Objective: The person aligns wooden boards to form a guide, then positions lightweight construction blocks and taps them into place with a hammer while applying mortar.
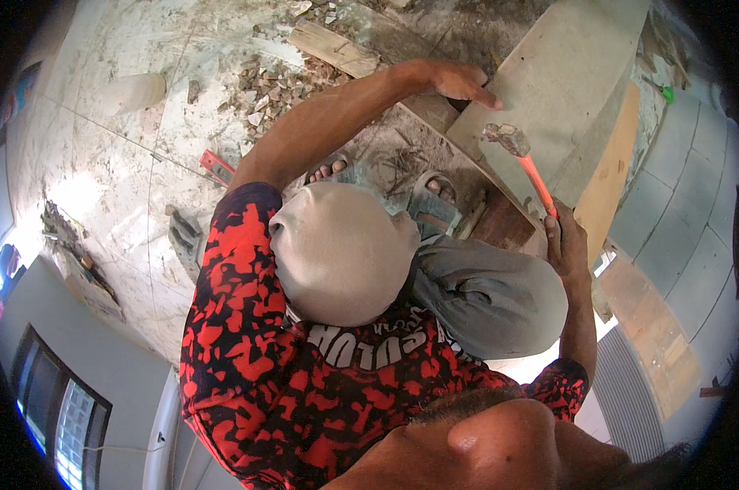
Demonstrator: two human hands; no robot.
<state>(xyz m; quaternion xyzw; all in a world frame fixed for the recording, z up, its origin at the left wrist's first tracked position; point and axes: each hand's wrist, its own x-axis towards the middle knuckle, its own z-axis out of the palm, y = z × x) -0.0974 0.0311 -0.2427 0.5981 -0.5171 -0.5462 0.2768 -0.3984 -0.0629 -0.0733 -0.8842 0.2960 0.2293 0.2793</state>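
My right hand (567, 241) grips the lower end of a hammer (536, 181). Its handle is orange, and its worn, crusted metal head is raised over a large grey flat panel (578, 61). Stretched forward, my left hand (461, 84) is at the panel's left edge with bent fingers. One digit points over the panel. A dark shape shows under this hand, but what its fingers close on is hidden. Below the panel's edge runs a wooden board (431, 113).
Broken rubble (263, 94) lies on the dusty floor ahead, beside a wooden plank (334, 47). A red tool (217, 167) lies left of my feet, near a dark sandal (186, 233). Right of the panel are a light wooden sheet (610, 167) and grey floor tiles (680, 196).
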